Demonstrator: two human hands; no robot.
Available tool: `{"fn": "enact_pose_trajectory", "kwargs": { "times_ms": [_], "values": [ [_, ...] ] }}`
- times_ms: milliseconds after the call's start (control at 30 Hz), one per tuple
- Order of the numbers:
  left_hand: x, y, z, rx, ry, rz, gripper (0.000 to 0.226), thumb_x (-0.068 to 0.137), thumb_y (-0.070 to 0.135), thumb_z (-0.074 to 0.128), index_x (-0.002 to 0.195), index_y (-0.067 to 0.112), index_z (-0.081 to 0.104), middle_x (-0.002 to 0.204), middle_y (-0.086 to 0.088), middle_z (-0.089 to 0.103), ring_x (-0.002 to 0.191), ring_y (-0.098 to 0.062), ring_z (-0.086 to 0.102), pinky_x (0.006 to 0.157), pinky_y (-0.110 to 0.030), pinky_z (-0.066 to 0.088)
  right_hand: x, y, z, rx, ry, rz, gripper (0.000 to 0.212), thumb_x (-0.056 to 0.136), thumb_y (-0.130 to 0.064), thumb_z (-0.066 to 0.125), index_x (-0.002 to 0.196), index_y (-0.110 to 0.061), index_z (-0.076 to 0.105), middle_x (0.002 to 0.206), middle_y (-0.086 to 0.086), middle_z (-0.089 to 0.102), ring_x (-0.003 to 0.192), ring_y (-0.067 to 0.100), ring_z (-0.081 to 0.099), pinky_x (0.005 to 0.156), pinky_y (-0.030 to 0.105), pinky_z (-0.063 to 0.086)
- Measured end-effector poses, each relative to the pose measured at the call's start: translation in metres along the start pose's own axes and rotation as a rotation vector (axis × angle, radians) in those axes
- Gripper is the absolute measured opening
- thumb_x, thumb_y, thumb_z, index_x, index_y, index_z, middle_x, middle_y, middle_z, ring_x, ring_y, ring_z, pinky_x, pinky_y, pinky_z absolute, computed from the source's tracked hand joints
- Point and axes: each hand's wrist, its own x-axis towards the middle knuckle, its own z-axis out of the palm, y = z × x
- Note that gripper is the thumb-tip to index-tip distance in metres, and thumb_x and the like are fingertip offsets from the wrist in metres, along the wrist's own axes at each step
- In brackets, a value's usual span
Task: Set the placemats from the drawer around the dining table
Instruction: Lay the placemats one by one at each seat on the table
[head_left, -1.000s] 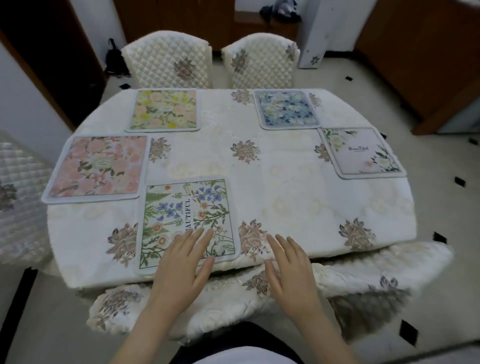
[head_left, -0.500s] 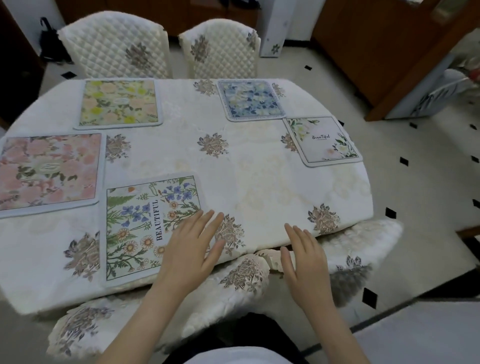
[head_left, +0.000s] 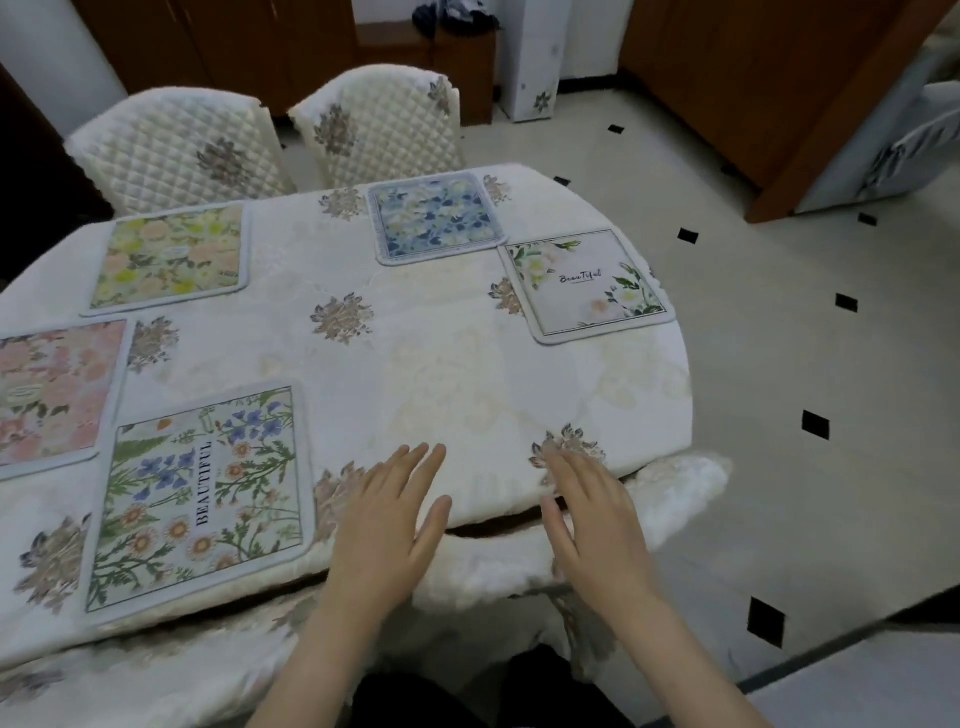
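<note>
Near edge of tabletop (head_left: 467, 364) | left hand (head_left: 387, 525) just right of BEAUTIFUL placemat (head_left: 200, 499), nearer than right hand (head_left: 592, 525) | both sets of fingers flat, empty

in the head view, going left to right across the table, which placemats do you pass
pink floral placemat → yellow floral placemat → BEAUTIFUL wildflower placemat → blue floral placemat → white Beautiful placemat

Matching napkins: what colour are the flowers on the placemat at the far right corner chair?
Blue flowers on the far placemat, clearest in the head view.
</note>
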Motion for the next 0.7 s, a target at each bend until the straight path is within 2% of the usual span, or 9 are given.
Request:
{"fn": "enact_pose_trajectory", "kwargs": {
  "times_ms": [100,200,300,500,600,700],
  "values": [
    [0.005,0.043,0.021,-0.001,-0.025,-0.011,0.055,0.098,0.051,0.022,0.146,0.028,0.036,0.148,0.007,0.04,0.139,-0.012,0.031,0.114,-0.029,0.018,0.0,0.031,-0.023,0.002,0.007,-0.026,0.049,0.098,-0.037,0.033,0.143,-0.02,0.043,0.145,0.001,0.046,0.136,0.017,0.033,0.112,0.034,0.025],
    [0.012,0.066,0.031,-0.009,-0.029,0.004,0.055,0.098,0.051,0.023,0.145,0.027,0.038,0.147,0.006,0.042,0.138,-0.012,0.033,0.113,-0.03,0.022,0.0,0.051,-0.037,0.026,0.02,0.013,0.049,0.098,-0.039,0.034,0.143,-0.022,0.042,0.143,0.002,0.048,0.135,0.022,0.036,0.112,0.04,0.03],
    [0.018,0.076,0.036,0.002,-0.05,0.034,0.054,0.099,0.05,0.023,0.145,0.027,0.038,0.147,0.006,0.042,0.138,-0.013,0.033,0.112,-0.029,0.019,-0.001,0.064,-0.044,0.049,0.024,0.051,0.05,0.097,-0.04,0.033,0.144,-0.023,0.041,0.144,0.003,0.047,0.136,0.026,0.037,0.111,0.044,0.032],
    [0.045,0.082,0.045,-0.021,-0.053,0.101,0.055,0.099,0.05,0.022,0.144,0.025,0.041,0.143,0.003,0.047,0.134,-0.016,0.039,0.11,-0.03,0.023,0.002,0.077,-0.058,-0.002,0.059,0.119,0.052,0.098,-0.042,0.031,0.143,-0.02,0.043,0.143,0.004,0.048,0.136,0.026,0.038,0.113,0.036,0.024],
    [0.061,0.091,0.047,0.004,-0.036,0.129,0.054,0.099,0.049,0.023,0.143,0.024,0.042,0.142,0.001,0.049,0.133,-0.019,0.042,0.108,-0.03,0.024,0.005,0.087,-0.065,0.003,0.053,0.138,0.055,0.098,-0.047,0.026,0.145,-0.022,0.04,0.145,0.001,0.046,0.138,0.023,0.035,0.114,0.04,0.027],
    [0.075,0.103,0.046,-0.008,-0.001,0.122,0.053,0.098,0.047,0.026,0.142,0.022,0.044,0.142,0.0,0.049,0.132,-0.019,0.042,0.107,-0.029,0.023,0.011,0.101,-0.073,0.0,0.058,0.138,0.053,0.098,-0.044,0.028,0.145,-0.022,0.04,0.145,0.002,0.046,0.138,0.023,0.034,0.112,0.045,0.031]
  ]
}}
